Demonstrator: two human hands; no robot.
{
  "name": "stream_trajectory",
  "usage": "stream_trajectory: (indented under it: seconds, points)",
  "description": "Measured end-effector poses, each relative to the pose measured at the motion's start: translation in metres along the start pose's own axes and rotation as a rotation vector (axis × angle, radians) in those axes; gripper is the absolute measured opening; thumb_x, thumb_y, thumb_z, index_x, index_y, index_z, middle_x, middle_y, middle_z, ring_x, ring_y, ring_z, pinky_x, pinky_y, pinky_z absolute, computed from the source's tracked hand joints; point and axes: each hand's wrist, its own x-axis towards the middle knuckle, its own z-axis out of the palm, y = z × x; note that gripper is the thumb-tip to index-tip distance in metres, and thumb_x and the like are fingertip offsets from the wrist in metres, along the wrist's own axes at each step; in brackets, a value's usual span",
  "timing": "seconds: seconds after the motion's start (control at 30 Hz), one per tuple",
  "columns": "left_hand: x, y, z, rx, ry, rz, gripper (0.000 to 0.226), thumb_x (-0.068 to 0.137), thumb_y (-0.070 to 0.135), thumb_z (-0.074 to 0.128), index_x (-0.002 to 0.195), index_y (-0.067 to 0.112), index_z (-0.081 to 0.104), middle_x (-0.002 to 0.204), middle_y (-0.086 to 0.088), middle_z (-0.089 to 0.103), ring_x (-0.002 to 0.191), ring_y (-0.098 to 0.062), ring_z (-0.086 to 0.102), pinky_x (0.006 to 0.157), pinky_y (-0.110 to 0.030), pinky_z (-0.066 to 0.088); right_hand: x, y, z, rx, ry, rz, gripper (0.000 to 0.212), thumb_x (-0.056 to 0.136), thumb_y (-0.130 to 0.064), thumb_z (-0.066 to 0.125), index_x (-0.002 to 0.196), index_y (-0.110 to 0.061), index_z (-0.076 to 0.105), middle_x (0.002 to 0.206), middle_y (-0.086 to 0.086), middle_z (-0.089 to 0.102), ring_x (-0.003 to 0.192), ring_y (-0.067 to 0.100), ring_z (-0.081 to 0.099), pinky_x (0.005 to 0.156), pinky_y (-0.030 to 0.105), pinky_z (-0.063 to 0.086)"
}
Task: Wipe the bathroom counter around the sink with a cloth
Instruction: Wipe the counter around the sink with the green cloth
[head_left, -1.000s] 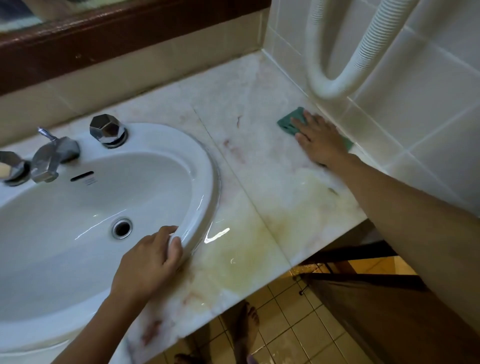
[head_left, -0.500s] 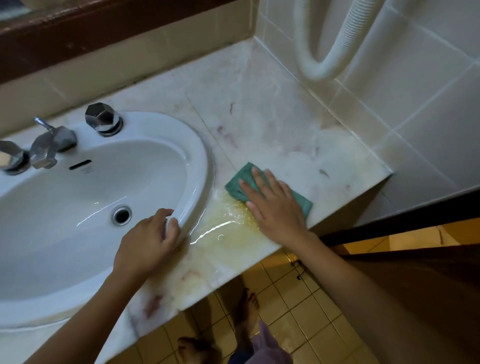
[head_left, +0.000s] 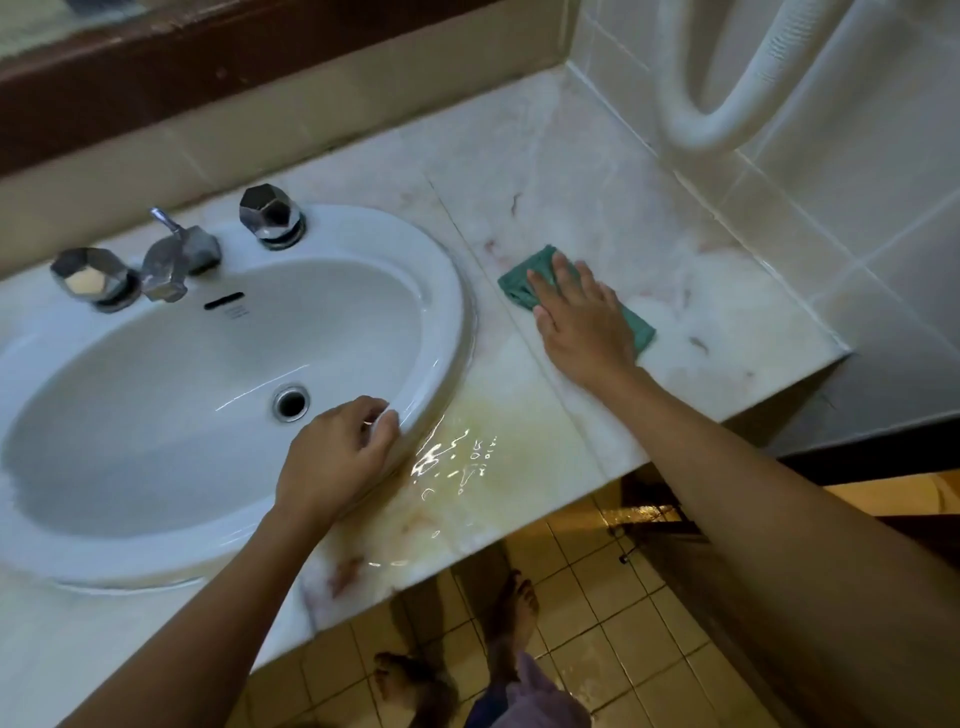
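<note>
moved: cloth (head_left: 514, 286) + right hand (head_left: 582, 317) gone from wet front patch up to mid table (head_left: 597, 197), right of sink (head_left: 460, 312); left hand (head_left: 337, 457) same spot
right hand: flat, fingers straight + spread, pressing cloth down, no grip
left hand: fingers curled over sink's front rim, bracing
cloth: green, folded, flat on table just beside sink, mostly under palm
risk 1: puddle (head_left: 457, 457) near front edge, over yellowish stain; could get pushed over onto floor tiles (head_left: 597, 649), bare feet (head_left: 514, 608) below, slip
risk 2: palm only, so cloth may bunch or skid out on slick stone
risk 3: strip tight vs sink rim + back corner prob. skipped
</note>
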Motion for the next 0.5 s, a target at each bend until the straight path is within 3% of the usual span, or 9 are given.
stream_trajectory:
  seconds: [0.13, 0.23, 0.4, 0.5]
  points:
    - [-0.005, 0.0, -0.005, -0.153, 0.102, -0.023, 0.022, 0.083, 0.041, 0.048, 0.088, 0.031, 0.068, 0.082, 0.02, 0.066, 0.074, 0.0, 0.062, 0.066, -0.024, 0.044, -0.024, -0.029, 0.009, 0.013, -0.01, -0.097, 0.053, 0.099, -0.035, 0.025, 0.151, -0.025, 0.029, 0.161, 0.002, 0.015, 0.147, 0.026, 0.012, 0.114, 0.042, 0.016]
    - [-0.011, -0.005, -0.005, -0.199, 0.182, -0.034, 0.021, 0.083, 0.033, 0.048, 0.088, 0.029, 0.069, 0.088, 0.015, 0.069, 0.078, -0.003, 0.062, 0.068, -0.026, 0.047, -0.054, -0.045, 0.013, 0.017, -0.033, -0.125, 0.054, 0.098, -0.037, 0.024, 0.151, -0.026, 0.027, 0.161, 0.0, 0.014, 0.148, 0.024, 0.011, 0.114, 0.042, 0.015]
    - [-0.065, -0.036, -0.006, -0.141, 0.357, 0.037, 0.024, 0.085, 0.023, 0.052, 0.101, 0.017, 0.07, 0.114, 0.003, 0.065, 0.107, -0.017, 0.056, 0.092, -0.03, 0.043, -0.102, -0.069, 0.02, 0.001, -0.069, -0.163, 0.055, 0.099, -0.04, 0.02, 0.152, -0.028, 0.023, 0.161, -0.002, 0.012, 0.148, 0.022, 0.007, 0.116, 0.043, 0.015]
    - [-0.111, -0.067, -0.013, -0.137, 0.518, -0.036, 0.024, 0.082, 0.016, 0.057, 0.102, 0.014, 0.07, 0.122, -0.005, 0.056, 0.116, -0.02, 0.051, 0.096, -0.029, 0.038, -0.125, -0.089, 0.026, -0.001, -0.096, -0.177, 0.055, 0.098, -0.04, 0.019, 0.152, -0.027, 0.022, 0.161, -0.001, 0.01, 0.149, 0.022, 0.005, 0.116, 0.043, 0.015]
